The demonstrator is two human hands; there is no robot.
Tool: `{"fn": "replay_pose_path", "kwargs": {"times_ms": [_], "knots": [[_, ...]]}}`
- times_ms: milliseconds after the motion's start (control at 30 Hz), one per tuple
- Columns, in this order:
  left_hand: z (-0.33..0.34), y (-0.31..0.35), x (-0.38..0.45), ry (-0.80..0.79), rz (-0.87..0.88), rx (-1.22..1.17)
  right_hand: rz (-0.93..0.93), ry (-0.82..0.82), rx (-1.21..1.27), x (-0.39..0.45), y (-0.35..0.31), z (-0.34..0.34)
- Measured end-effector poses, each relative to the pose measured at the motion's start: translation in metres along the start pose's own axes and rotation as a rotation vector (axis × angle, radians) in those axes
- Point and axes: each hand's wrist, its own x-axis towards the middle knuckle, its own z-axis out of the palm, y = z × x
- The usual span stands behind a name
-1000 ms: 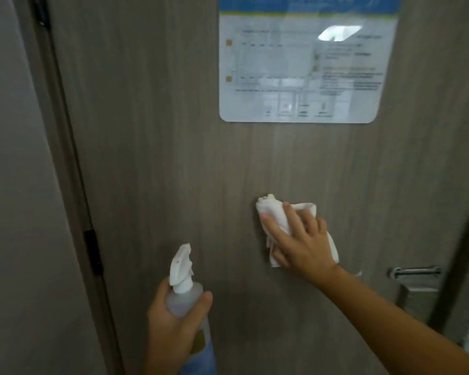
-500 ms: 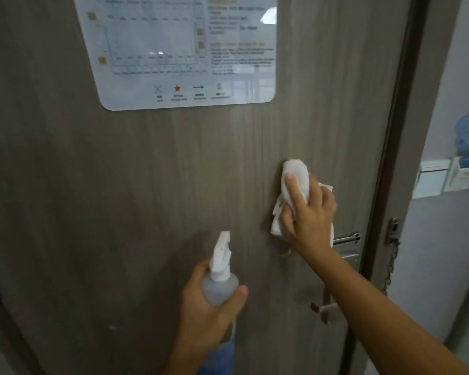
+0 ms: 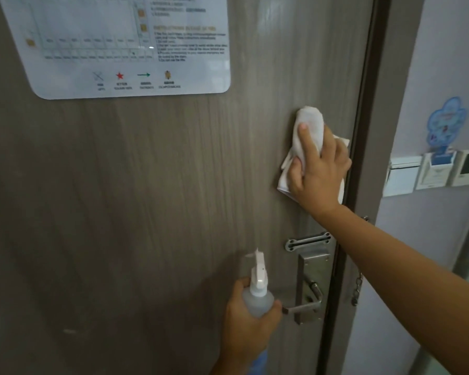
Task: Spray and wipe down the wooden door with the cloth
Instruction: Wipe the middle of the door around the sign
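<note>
Wiping mid-task. Door (image 3: 146, 212) left and lower panel shows no cloth contact, likely left to do. Left hand (image 3: 248, 323) curls round spray bottle (image 3: 257, 296), idle near handle (image 3: 305, 307). Right hand (image 3: 318, 171) presses cloth (image 3: 310, 123) flat against door's right edge, fingers mostly straight.

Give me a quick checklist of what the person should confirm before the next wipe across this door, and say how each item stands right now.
1. Cloth flat against the wooden door: ok, the right hand presses it there.
2. Grip on the spray bottle: ok, the left hand holds it upright by the body.
3. Nozzle aimed at the door, not at the cloth hand: cannot tell, the head is small and blurred.
4. Room to wipe further right: not ok, the cloth sits at the door's edge by the frame.
5. Notice out of the wiping path: ok, it is up and to the left.
6. Door handle clear of the bottle hand: not ok, its tip lies right beside the thumb.
</note>
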Motion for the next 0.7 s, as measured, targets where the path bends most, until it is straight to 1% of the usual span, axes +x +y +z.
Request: {"fn": "replay_pose_path", "kwargs": {"times_ms": [67, 200, 367, 500, 567, 633, 700], "knots": [[0.001, 0.000, 0.001, 0.069, -0.006, -0.024, -0.002, -0.010, 0.013, -0.002, 0.000, -0.001], [-0.003, 0.001, 0.000, 0.153, 0.017, 0.023, -0.026, -0.018, 0.021, -0.006, 0.000, -0.002], [-0.032, 0.005, -0.007, 0.273, 0.043, -0.027, -0.021, -0.038, 0.048, -0.025, 0.000, -0.002], [-0.068, 0.011, -0.008, 0.315, 0.071, -0.045, -0.014, -0.050, 0.111, -0.053, -0.007, 0.001], [-0.087, 0.017, -0.008, 0.308, 0.085, -0.078, -0.044, -0.089, 0.139, -0.076, -0.008, 0.004], [-0.105, 0.022, -0.008, 0.294, 0.096, -0.106, -0.107, -0.147, 0.112, -0.106, -0.010, 0.006], [-0.123, 0.027, -0.008, 0.290, 0.103, -0.123, -0.205, -0.206, 0.031, -0.132, -0.014, 0.008]]}}
